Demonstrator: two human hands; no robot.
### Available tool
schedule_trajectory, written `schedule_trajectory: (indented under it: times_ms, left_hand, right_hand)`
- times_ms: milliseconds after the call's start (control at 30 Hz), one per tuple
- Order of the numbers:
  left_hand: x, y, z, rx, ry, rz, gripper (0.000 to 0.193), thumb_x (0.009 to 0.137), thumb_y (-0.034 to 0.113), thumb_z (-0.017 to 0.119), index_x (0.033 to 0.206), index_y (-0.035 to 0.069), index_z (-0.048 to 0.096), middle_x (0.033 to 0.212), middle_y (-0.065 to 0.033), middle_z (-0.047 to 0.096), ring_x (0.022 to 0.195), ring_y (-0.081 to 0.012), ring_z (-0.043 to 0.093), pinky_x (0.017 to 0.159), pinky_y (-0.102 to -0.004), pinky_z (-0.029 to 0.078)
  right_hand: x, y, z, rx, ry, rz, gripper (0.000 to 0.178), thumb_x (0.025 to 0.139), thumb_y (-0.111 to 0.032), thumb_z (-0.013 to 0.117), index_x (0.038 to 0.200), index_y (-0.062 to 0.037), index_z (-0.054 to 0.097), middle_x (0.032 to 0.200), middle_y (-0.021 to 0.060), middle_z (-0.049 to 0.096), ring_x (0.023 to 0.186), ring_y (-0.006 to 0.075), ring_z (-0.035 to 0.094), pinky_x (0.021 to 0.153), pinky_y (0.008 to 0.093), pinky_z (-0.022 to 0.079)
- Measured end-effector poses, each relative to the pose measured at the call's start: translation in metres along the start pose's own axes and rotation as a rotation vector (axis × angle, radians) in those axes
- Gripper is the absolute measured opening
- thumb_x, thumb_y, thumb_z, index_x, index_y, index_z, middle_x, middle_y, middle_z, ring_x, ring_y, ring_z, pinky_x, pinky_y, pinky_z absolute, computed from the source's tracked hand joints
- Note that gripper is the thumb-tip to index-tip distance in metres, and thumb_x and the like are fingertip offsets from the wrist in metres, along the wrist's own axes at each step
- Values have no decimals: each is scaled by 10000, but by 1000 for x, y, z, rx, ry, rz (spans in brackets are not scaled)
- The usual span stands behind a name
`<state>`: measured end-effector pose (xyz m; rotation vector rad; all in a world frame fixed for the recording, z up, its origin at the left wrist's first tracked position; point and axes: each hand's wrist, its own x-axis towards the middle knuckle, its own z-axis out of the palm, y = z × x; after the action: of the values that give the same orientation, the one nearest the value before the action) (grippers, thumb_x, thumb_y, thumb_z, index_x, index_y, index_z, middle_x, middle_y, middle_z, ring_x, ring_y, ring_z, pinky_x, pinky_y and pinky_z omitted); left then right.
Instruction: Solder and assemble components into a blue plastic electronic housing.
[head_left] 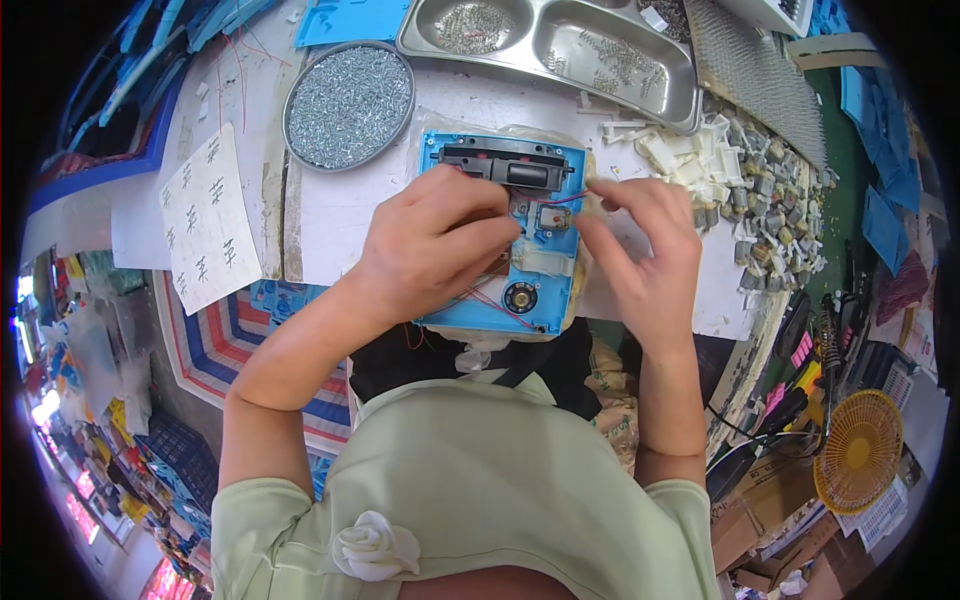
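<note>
A blue plastic casing lies open-side up in front of me on a padded, plastic-wrapped rest. Across its far end sits a black plastic part. A small motor-like part and a round speaker are fitted inside. My left hand is closed over the casing's left half; its curled fingers hide what they hold. At the right edge, the fingertips of my right hand are on thin red and blue wires stretched across the casing. More thin red wires run near the speaker.
A round tray of small metal screws and a steel compartment tray stand at the back. White and grey small parts are heaped at right. A handwritten paper sheet lies left, and a yellow fan grille stands lower right.
</note>
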<state>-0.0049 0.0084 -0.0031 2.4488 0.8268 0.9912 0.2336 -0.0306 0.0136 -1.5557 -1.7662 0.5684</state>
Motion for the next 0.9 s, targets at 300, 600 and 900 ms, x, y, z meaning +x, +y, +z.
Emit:
schedule_trajectory:
  times_ms: [300, 600, 900]
  left_hand:
    - [-3, 6, 0, 26, -27, 61, 329, 669, 71, 774, 994, 96, 738, 963, -47, 670, 850, -246, 681, 675, -366, 584]
    - [14, 5, 14, -188, -84, -110, 218, 773, -6, 765, 982, 53, 736, 881, -98, 696, 758, -275, 687, 626, -354, 539]
    - [23, 19, 15, -5, -40, -112, 192, 767, -8, 792, 947, 44, 746, 863, -85, 678, 735, -259, 641, 653, -353, 505]
  right_hand:
    - [72, -45, 36, 20, -186, -388, 104, 802, -144, 784, 859, -58, 767, 722, 71, 691, 639, 251, 636, 600, 329, 503]
    - [50, -22, -28, 289, 103, -165, 245, 900, 4, 647, 1129, 24, 732, 918, 96, 753, 816, 153, 713, 672, 260, 524]
    - [-183, 113, -176, 845, 1110, 606, 287, 1043, -208, 597, 1240, -1, 568, 991, 76, 590, 797, 152, 498, 691, 289, 423]
